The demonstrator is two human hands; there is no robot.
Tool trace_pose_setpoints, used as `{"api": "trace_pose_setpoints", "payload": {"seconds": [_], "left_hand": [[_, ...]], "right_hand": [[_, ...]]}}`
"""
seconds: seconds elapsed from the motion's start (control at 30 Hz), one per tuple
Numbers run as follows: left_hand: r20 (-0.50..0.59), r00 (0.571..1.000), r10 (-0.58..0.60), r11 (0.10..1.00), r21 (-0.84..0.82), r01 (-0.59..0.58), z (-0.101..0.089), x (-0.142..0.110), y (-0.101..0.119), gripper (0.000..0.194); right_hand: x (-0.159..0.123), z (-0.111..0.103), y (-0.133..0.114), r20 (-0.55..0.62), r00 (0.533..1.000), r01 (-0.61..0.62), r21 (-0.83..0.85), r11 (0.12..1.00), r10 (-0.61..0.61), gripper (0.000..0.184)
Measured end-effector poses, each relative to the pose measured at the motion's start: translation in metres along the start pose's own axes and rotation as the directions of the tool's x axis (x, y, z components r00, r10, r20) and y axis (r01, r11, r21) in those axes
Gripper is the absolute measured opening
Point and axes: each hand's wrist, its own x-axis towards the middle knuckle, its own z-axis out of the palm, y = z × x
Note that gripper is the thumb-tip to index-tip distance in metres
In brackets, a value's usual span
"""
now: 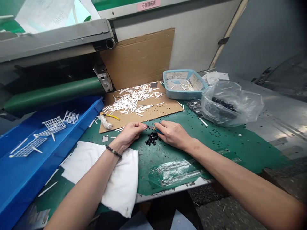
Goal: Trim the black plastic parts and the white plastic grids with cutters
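Observation:
My right hand (172,134) grips small blue-handled pliers (154,129), whose tips reach toward my left hand (130,134). The left fingertips pinch a tiny part (145,126), mostly hidden by the fingers, so I cannot tell what it is. Just below the hands lies a heap of small black plastic pieces (151,139) on the green work mat (172,153). Behind them, a cardboard sheet (165,108) holds many white plastic sticks (131,100) and scattered black bits. Yellow-handled pliers (111,116) rest on its near left corner, beside a roll of white tape (105,122).
A blue bin (24,153) with white plastic grids lies left, and a white cloth (120,179) lies under my left forearm. Farther back stand a light blue tray (184,83) and a clear bag of black pieces (230,103). A green conveyor belt (52,94) runs behind the bin.

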Motion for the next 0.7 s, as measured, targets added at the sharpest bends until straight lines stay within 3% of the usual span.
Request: {"api": "trace_pose_setpoints", "payload": {"seconds": [0.3, 0.43, 0.6, 0.7], "left_hand": [[0.035, 0.999, -0.019, 0.999, -0.05, 0.021, -0.003, -0.003, 0.003, 0.037], [0.09, 0.996, -0.016, 0.983, -0.179, 0.032, -0.01, -0.001, -0.001, 0.028], [0.11, 0.993, -0.033, 0.858, -0.506, 0.085, -0.022, 0.002, -0.001, 0.005], [0.096, 0.995, -0.014, 0.809, -0.584, 0.067, -0.025, 0.0, 0.002, 0.014]], "right_hand": [[-0.001, 0.005, 0.006, -0.145, 0.988, -0.04, 0.12, 0.992, 0.057, 0.023], [0.0, 0.0, 0.021, -0.265, 0.948, -0.161, 0.073, 0.984, 0.175, 0.033], [-0.001, -0.009, 0.036, -0.16, 0.975, -0.182, -0.174, 0.968, 0.154, 0.032], [-0.001, -0.012, 0.036, -0.122, 0.977, -0.199, -0.207, 0.958, 0.177, 0.033]]}}
